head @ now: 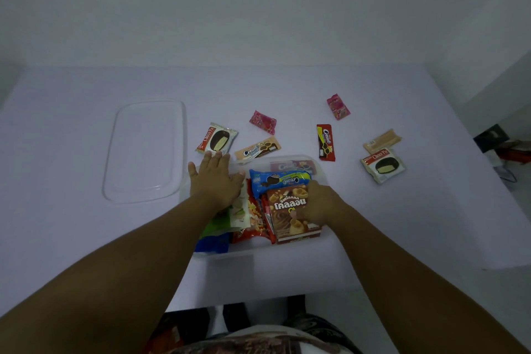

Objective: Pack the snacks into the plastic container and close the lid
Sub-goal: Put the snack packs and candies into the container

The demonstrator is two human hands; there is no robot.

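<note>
The clear plastic container [311, 159] stands at the table's near middle, filled with snacks: a brown snack box [288, 217], a blue cookie pack [275, 179], red and green bags. My left hand [214, 178] lies flat, fingers straight, over the container's far left corner and the green bag. My right hand [321, 202] grips the brown box's right side. The clear lid [145, 149] lies flat to the left. Loose on the table: a Choco Pie [217, 139], a beige cookie pack [257, 149], two pink packets [263, 121] [338, 106], a red cookie pack [325, 142].
At the right lie a beige wafer pack [382, 141] and a second Choco Pie [383, 165]. The table's right edge drops off beside dark objects [491, 136] on the floor. The white wall runs along the table's far side.
</note>
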